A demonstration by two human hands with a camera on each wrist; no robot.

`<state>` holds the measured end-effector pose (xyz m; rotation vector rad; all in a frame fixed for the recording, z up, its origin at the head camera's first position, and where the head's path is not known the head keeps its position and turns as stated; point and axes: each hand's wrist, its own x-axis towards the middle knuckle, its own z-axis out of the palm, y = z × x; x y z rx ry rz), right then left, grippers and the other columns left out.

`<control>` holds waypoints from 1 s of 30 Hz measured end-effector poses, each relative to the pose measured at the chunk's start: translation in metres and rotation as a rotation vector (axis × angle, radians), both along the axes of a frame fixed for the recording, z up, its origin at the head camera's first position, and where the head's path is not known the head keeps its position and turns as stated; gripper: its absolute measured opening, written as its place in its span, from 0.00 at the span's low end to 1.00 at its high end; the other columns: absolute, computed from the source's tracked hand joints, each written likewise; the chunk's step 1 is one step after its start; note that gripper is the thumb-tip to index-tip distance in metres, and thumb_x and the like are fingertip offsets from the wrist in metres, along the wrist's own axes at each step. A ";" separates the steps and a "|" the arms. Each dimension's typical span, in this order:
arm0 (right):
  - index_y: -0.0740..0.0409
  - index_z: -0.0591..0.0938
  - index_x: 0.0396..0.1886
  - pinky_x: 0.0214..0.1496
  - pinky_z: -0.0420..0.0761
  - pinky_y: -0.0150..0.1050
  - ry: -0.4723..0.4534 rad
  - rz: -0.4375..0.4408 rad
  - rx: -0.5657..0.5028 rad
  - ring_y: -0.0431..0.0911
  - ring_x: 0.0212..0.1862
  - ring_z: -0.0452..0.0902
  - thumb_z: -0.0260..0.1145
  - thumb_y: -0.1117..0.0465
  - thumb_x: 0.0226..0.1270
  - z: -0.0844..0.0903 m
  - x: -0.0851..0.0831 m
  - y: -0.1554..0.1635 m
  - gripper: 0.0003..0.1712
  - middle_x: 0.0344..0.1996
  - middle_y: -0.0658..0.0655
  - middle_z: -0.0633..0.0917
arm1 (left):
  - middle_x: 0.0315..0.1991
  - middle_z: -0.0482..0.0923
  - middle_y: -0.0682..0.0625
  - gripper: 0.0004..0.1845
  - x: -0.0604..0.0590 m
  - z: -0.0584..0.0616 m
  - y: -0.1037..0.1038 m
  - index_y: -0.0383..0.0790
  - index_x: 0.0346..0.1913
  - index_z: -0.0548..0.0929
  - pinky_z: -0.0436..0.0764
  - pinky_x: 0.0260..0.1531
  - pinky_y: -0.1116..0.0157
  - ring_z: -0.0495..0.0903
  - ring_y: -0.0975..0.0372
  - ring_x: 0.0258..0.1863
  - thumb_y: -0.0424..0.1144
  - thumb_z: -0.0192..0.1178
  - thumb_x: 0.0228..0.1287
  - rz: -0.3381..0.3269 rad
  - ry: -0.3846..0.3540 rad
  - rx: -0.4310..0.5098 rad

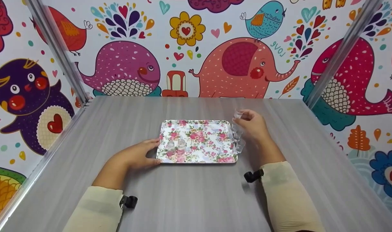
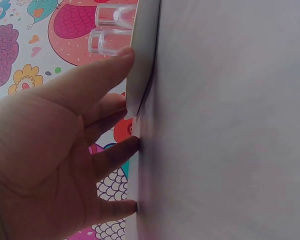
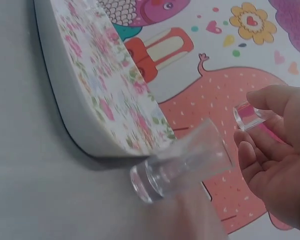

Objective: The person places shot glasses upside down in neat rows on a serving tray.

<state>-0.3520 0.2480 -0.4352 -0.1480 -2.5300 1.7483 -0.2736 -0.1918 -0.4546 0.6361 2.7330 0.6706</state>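
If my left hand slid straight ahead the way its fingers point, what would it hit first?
The left hand already touches the near-left edge of the floral tray. Going on, it would push the tray itself; the two small clear glasses stand just beyond the rim.

One floral tray [image 1: 199, 141]. Two small clear glasses on it [image 1: 176, 145]. One in right hand [image 1: 238, 114], maybe two more beside tray [image 1: 238, 141] — blurry.

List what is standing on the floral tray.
Two small clear glasses stand near the near-left corner of the floral tray. Nothing hides the rest; more glasses stand off its right edge.
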 end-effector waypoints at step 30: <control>0.44 0.85 0.63 0.48 0.88 0.37 0.177 0.421 -0.009 0.49 0.45 0.84 0.76 0.52 0.72 0.006 0.041 -0.093 0.22 0.43 0.55 0.87 | 0.86 0.59 0.41 0.44 -0.001 -0.001 -0.001 0.33 0.82 0.65 0.59 0.84 0.40 0.58 0.41 0.85 0.50 0.71 0.72 0.005 -0.012 0.007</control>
